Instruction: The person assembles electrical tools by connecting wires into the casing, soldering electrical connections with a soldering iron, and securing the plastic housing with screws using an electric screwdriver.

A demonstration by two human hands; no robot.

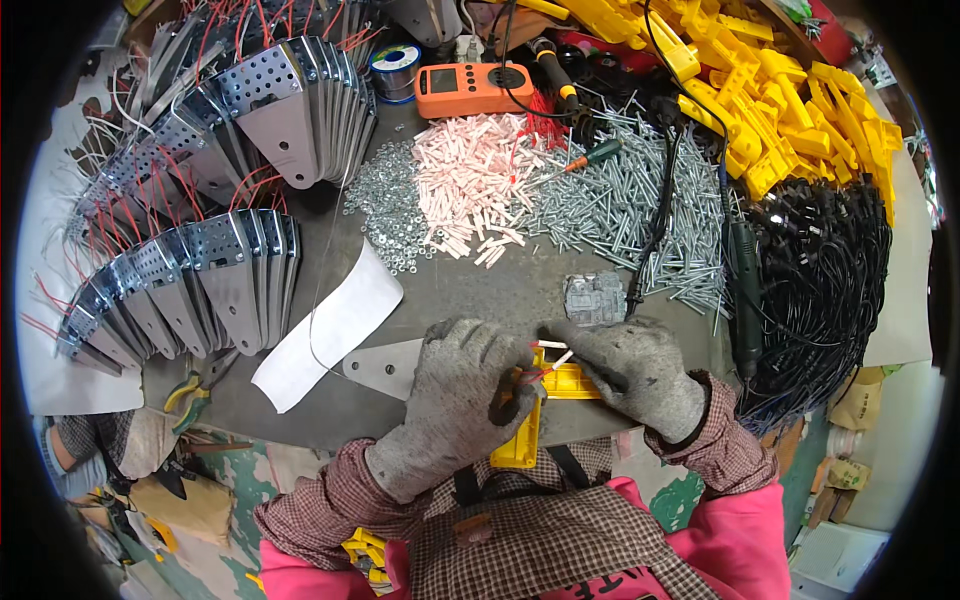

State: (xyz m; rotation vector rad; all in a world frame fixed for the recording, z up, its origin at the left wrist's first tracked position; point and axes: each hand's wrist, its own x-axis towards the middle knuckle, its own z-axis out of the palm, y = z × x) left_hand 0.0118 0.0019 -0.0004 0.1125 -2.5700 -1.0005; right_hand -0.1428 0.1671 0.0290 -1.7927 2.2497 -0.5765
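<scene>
Together, gloved hands (left (pixel 462 395), right (pixel 632 375)) closed around yellow part (pixel 565 383).

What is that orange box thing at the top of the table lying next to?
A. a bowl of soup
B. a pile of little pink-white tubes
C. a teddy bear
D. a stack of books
B: the orange meter lies at the far edge of the table, right beside the heap of small pink-white tubes.
</scene>
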